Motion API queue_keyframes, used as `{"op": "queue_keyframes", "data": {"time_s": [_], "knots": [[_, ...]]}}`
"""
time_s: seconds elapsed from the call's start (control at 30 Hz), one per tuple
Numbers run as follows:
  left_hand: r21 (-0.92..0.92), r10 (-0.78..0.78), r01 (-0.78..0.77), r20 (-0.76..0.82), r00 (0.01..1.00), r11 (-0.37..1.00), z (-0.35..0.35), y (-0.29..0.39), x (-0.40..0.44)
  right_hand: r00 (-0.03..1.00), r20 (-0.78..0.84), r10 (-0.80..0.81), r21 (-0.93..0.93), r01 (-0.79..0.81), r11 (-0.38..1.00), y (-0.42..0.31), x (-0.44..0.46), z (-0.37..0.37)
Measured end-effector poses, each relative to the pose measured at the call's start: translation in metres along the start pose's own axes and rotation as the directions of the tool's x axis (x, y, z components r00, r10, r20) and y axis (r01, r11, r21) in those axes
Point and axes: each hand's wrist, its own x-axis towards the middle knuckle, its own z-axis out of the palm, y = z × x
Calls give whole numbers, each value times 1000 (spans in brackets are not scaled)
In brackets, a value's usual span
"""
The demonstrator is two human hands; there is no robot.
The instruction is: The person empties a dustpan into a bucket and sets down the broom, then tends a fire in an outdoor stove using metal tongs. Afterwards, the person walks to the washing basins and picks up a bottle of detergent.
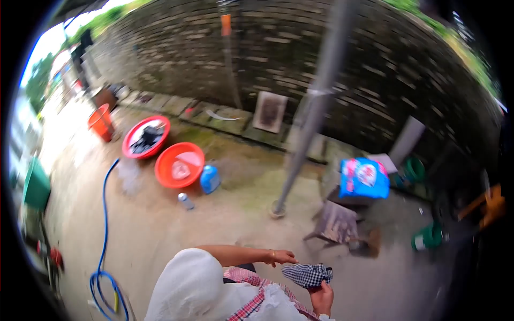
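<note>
A black-and-white checked cloth (307,274), bunched up, is held in front of my body at the bottom of the head view. My right hand (323,298) is closed around its lower right end, with the thumb upward. From the left, my left hand (281,258) reaches across, its fingers partly stretched out and their tips at the cloth's upper edge; whether they touch it is unclear. A bracelet shows on the left wrist. White sleeve and red checked fabric cover my body below.
Red basins (179,184) stand left, one holding dark laundry (147,139), beside a blue jug (210,179) and small bottle (186,201). A blue hose (105,214) crosses the floor. At right are a metal pole (305,128), wooden stool (336,220) and blue packet (365,178).
</note>
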Motion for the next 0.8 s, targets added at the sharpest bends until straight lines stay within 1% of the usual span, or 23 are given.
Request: {"op": "queue_keyframes", "data": {"time_s": [0.03,0.07,0.1,0.13,0.17,0.2,0.23,0.27,0.33,0.37,0.4,0.43,0.47,0.5,0.53,0.57,0.6,0.63,0.67,0.7,0.73,0.77,0.8], "knots": [[56,-32,30,44,999,998,34,12,17,999,9,-46,142,44,989,-15,-25,-5],[144,-44,27,118,992,989,72,22,34,996,31,-85,222,76,972,-26,-47,-27],[62,-141,135,109,984,989,109,24,51,985,23,-170,220,161,962,-39,-74,-39],[-3,-248,249,95,964,968,142,28,71,975,-16,-220,206,219,954,-55,-97,-50],[-44,-266,295,322,909,954,174,28,88,960,-47,-278,227,281,933,-65,-116,-69],[-57,-294,379,531,795,924,207,31,105,938,-121,-326,256,347,902,-65,-128,-106],[-60,-305,458,669,678,887,248,52,96,901,-215,-376,202,418,886,-70,-142,-132],[-12,-324,494,742,587,869,286,56,104,863,-292,-412,174,472,864,-72,-157,-160],[240,-387,317,722,573,917,357,72,125,754,-466,-463,173,591,788,-87,-198,-185],[299,-373,224,722,582,928,391,81,133,687,-533,-494,188,666,722,-91,-219,-209],[284,-349,203,744,570,937,423,95,134,630,-596,-498,125,686,717,-92,-232,-238],[361,-356,112,733,580,926,450,100,145,583,-645,-494,65,686,724,-93,-244,-260],[416,-345,19,726,594,909,475,107,156,543,-677,-497,73,721,689,-101,-258,-276],[534,-331,-144,690,644,833,500,105,174,462,-729,-504,-96,661,745,-109,-272,-290],[673,-349,-277,637,687,685,528,124,170,384,-767,-513,-250,558,791,-121,-288,-299],[683,-323,-371,665,674,629,549,125,187,358,-752,-554,-263,607,750,-133,-305,-306],[674,-290,-466,699,654,573,566,136,195,338,-763,-551,-264,616,742,-146,-317,-308],[674,-297,-478,705,644,563,587,141,201,264,-850,-456,-156,701,696,-159,-330,-321],[538,-246,-436,788,564,722,613,156,192,205,-916,-345,-60,780,623,-172,-343,-337],[380,-173,-363,855,489,851,638,171,191,247,-925,-289,33,809,586,-169,-343,-383],[377,-173,-370,860,479,849,660,184,201,382,-879,-284,193,832,521,-173,-347,-413],[449,-274,-363,854,441,816,683,197,215,172,-704,-689,-439,656,613,-186,-341,-442],[519,-373,-357,835,404,777,703,210,228,154,-296,-943,-903,277,329,-199,-335,-466]]}}
